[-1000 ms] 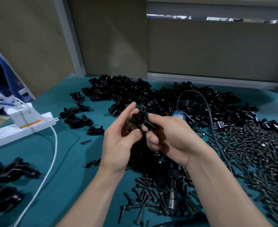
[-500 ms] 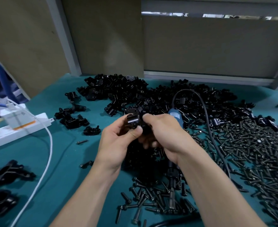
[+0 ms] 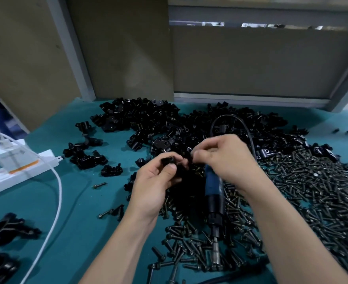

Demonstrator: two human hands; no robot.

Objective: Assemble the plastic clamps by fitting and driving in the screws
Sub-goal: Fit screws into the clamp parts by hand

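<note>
My left hand [image 3: 154,183] holds a small black plastic clamp piece [image 3: 169,160] between thumb and fingers, over the middle of the green table. My right hand [image 3: 224,158] is beside it with curled fingers that pinch something small and dark; blur hides what it is. A blue and black electric screwdriver [image 3: 215,197] lies under the right hand, tip toward me, its black cable [image 3: 249,134] looping back. Loose clamp parts [image 3: 148,119] are heaped behind the hands. Dark screws [image 3: 312,181] cover the table at the right and in front.
A white power strip [image 3: 19,171] with a white cable [image 3: 56,201] lies at the left. Finished black clamps [image 3: 2,230] sit at the near left edge, and a few more [image 3: 85,154] lie left of the pile. Brown panels and a grey frame close off the back.
The hands have drawn slightly apart and lowered. The left hand keeps the clamp piece while the right hand has shifted to the right, uncovering the blue screwdriver body.
</note>
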